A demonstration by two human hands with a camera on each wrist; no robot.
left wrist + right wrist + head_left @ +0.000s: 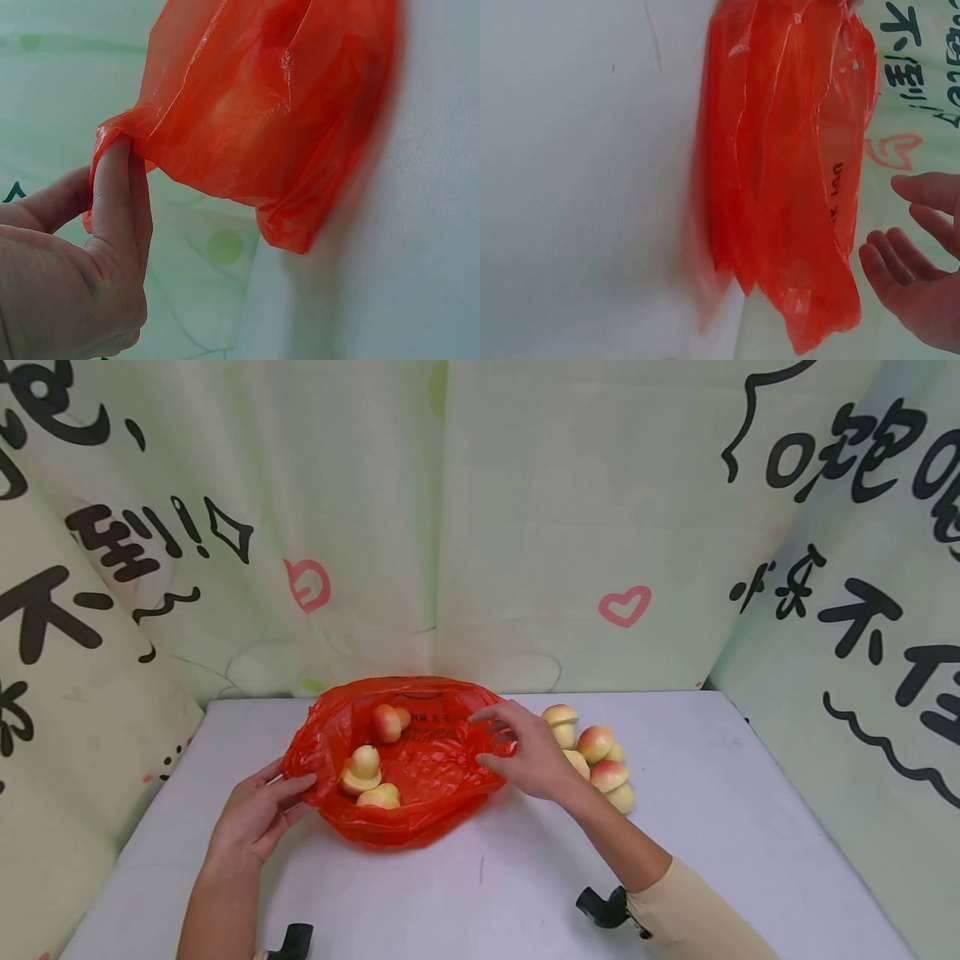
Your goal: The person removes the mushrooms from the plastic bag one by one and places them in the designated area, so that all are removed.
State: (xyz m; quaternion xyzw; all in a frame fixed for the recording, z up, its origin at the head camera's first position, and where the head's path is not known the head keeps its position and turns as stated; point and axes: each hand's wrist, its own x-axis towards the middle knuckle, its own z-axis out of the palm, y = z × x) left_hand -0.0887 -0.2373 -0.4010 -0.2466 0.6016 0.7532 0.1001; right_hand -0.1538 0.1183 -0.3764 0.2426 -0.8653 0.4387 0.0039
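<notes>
An opened red plastic bag (375, 833) stands on the table with its mouth facing up. Inside it lie three cream-and-pink, mushroom-shaped pieces, one farther back (386, 724) and two near the left front (363, 768). My left hand (255, 814) pinches the bag's left rim between thumb and fingers; the left wrist view shows the film folded over the fingers (112, 187). At the opposite rim, my right hand (531, 752) is held with fingers spread and loosely bent. In the right wrist view that hand (919, 262) holds nothing and is beside the red film.
Several more mushroom-shaped pieces (596, 743) sit in a cluster right of the bag, partly behind my right hand and forearm. The white table (480, 910) ends at a pale green curtain (525, 527) with black writing and pink hearts.
</notes>
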